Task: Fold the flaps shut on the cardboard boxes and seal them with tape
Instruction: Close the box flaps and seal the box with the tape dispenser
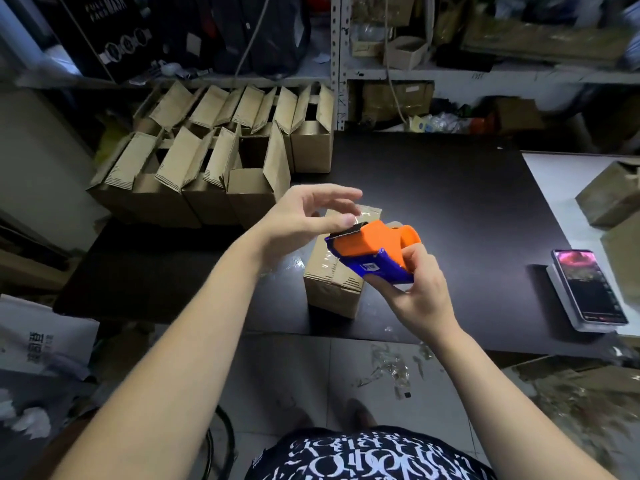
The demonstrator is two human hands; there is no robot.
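A small cardboard box stands on the black table, its flaps folded down with clear tape across the top. My right hand grips an orange and blue tape dispenser just above the box. My left hand hovers over the box with fingers spread, its thumb touching the dispenser's toothed front edge. Several open boxes with raised flaps stand in rows at the table's far left.
A phone with a lit screen lies on a white block at the table's right. More cardboard boxes sit at the far right. Shelves with clutter stand behind. Tape scraps litter the floor.
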